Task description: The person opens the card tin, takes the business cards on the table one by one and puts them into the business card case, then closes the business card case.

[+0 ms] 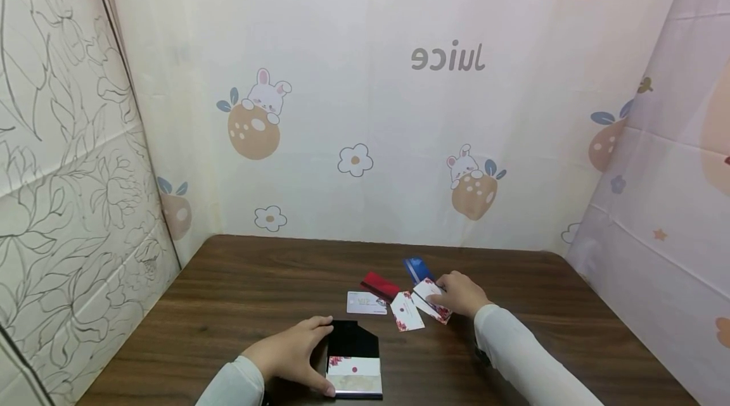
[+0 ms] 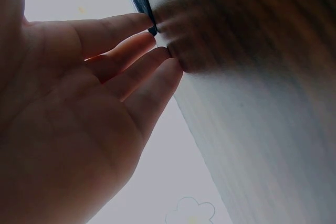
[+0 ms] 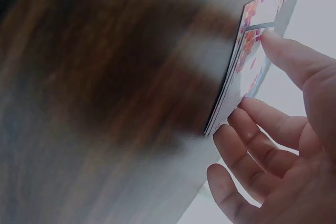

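In the head view my left hand [image 1: 293, 352] touches the left side of an open black card case [image 1: 353, 337], thumb at the near corner, index finger at the far one. The left wrist view shows its fingers nearly straight, tips against the case's dark edge. White floral cards [image 1: 355, 366] lie in the near part of the case. My right hand [image 1: 461, 295] holds white cards with red flowers [image 1: 426, 291] at their right side. The right wrist view shows its thumb on the cards [image 3: 252, 72] and curled fingers at their edge.
Left of the gripped cards lies a loose floral card [image 1: 407, 312]. Beside it are a pale card [image 1: 366, 303] and a red flat piece [image 1: 380, 285]. A blue card [image 1: 418, 270] lies behind. The wooden table [image 1: 256, 279] ends at a printed curtain [image 1: 365, 203].
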Demonstrator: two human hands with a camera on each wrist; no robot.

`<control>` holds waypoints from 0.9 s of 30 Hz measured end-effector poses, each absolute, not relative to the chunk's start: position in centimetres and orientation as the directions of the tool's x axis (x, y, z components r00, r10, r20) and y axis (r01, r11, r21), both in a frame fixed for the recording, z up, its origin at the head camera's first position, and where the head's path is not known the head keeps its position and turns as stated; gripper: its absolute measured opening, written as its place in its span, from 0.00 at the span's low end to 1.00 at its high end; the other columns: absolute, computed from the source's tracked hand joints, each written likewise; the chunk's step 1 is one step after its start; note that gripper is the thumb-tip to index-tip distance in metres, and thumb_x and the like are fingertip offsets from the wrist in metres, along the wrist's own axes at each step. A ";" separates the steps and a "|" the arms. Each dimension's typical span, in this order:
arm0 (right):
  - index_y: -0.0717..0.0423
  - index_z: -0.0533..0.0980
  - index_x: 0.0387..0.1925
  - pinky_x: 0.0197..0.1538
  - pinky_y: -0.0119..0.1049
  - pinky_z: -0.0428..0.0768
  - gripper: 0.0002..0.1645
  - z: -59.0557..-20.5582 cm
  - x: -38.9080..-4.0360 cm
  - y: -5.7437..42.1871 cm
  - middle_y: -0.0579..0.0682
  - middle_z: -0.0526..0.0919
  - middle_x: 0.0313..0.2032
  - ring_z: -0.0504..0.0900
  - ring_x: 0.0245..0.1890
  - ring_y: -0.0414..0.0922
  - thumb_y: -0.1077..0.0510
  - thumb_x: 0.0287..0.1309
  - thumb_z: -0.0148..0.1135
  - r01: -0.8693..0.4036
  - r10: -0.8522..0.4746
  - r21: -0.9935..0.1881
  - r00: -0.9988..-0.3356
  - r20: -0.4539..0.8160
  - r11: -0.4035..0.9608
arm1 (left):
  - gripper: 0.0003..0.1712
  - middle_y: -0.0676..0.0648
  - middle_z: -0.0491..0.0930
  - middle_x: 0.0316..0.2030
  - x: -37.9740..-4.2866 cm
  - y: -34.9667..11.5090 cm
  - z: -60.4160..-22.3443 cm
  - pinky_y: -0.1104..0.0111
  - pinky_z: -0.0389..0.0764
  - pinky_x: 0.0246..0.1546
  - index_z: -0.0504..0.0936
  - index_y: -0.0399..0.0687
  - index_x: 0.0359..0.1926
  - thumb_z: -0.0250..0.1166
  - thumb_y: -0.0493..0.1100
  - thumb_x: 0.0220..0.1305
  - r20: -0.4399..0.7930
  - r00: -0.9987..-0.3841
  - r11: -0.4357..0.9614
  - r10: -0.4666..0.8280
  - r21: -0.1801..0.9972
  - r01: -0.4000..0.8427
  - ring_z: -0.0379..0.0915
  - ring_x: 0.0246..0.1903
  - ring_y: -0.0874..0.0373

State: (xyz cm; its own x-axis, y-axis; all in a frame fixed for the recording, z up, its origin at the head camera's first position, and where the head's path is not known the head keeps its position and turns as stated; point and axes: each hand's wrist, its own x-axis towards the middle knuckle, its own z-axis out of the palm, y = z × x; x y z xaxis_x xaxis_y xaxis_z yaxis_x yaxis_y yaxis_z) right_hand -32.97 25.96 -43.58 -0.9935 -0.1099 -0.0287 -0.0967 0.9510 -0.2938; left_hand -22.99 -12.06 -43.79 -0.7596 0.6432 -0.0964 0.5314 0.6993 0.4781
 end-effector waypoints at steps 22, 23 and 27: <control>0.62 0.78 0.46 0.46 0.50 0.81 0.24 -43.9 -33.2 26.4 0.53 0.81 0.36 0.77 0.36 0.48 0.56 0.51 0.78 -0.116 -0.095 -0.481 -0.993 0.067 0.869 | 0.58 0.41 0.61 0.72 -22.9 -12.1 -43.8 0.53 0.70 0.63 0.69 0.35 0.69 0.78 0.67 0.46 -0.077 -0.754 0.687 0.653 0.478 0.547 0.61 0.68 0.45; 0.62 0.78 0.46 0.45 0.49 0.81 0.23 -44.0 -33.2 26.4 0.53 0.81 0.36 0.77 0.36 0.48 0.57 0.52 0.77 -0.120 -0.097 -0.486 -0.993 0.071 0.866 | 0.58 0.41 0.61 0.72 -22.9 -12.1 -43.8 0.53 0.70 0.63 0.69 0.35 0.69 0.78 0.67 0.46 -0.077 -0.754 0.688 0.653 0.478 0.547 0.61 0.68 0.45; 0.62 0.79 0.46 0.45 0.49 0.81 0.19 -44.1 -33.2 26.7 0.52 0.82 0.37 0.78 0.36 0.47 0.60 0.54 0.75 -0.139 -0.111 -0.501 -0.990 0.085 0.854 | 0.58 0.41 0.61 0.72 -22.9 -12.1 -43.8 0.54 0.70 0.63 0.69 0.35 0.69 0.78 0.67 0.46 -0.080 -0.752 0.687 0.655 0.478 0.547 0.61 0.68 0.45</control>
